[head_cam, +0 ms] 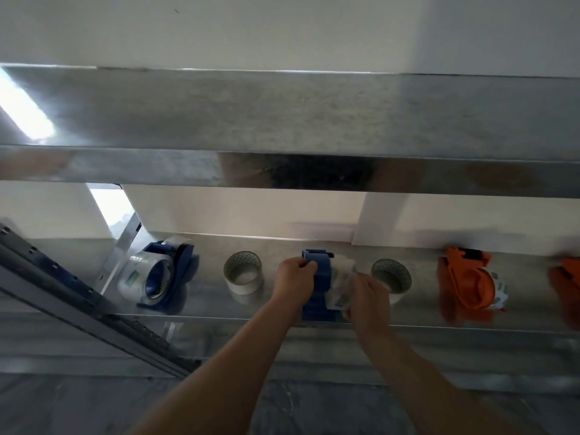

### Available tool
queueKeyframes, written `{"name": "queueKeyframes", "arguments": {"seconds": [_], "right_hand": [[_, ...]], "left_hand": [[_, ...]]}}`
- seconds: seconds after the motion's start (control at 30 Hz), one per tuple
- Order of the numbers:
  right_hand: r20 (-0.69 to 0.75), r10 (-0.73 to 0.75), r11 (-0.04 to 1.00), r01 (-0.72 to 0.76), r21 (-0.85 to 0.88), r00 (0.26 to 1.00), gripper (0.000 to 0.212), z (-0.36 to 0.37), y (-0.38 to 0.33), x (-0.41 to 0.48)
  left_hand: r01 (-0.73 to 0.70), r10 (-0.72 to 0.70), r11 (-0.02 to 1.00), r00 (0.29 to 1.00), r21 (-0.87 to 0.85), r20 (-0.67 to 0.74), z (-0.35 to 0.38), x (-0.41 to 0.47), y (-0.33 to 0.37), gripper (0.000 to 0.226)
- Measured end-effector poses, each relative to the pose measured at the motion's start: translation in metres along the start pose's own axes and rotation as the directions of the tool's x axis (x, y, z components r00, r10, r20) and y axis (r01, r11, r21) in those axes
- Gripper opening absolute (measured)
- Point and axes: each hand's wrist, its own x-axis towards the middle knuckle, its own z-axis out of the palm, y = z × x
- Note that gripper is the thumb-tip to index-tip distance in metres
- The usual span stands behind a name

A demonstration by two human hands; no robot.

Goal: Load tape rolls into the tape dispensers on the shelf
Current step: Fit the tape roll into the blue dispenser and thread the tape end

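Blue dispenser [318,282], clear tape roll [340,287]

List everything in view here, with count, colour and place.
left blue dispenser: one, blue, left end of lower shelf, carries a clear roll
middle blue dispenser: one, blue, shelf centre
clear tape roll: one, clear, against the middle blue dispenser's right side
loose rolls: two, pale grey, either side of the middle dispenser
orange dispensers: two, orange, right; the far one is cut off
lower shelf: one, grey metal
upper shelf: one, grey metal, above
upright post: one, dark grey, left
left hand: grips the middle blue dispenser
right hand: holds the clear tape roll
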Motion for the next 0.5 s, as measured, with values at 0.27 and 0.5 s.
{"name": "queueKeyframes", "arguments": {"seconds": [0.27,0.5], "right_hand": [[0.04,0.015,0.999,-0.017,0.045,0.999,0.019,0.002,-0.012,-0.001],[0.079,-0.018,1.0,0.018,-0.001,0.997,0.027,0.007,-0.027,-0.005]], "left_hand": [[0.048,-0.047,0.995,0.999,-0.092,0.021,0.0,0.002,-0.002,0.02],[0.054,-0.047,0.994,0.996,-0.097,0.072,-0.003,0.003,-0.007,0.021]]}}
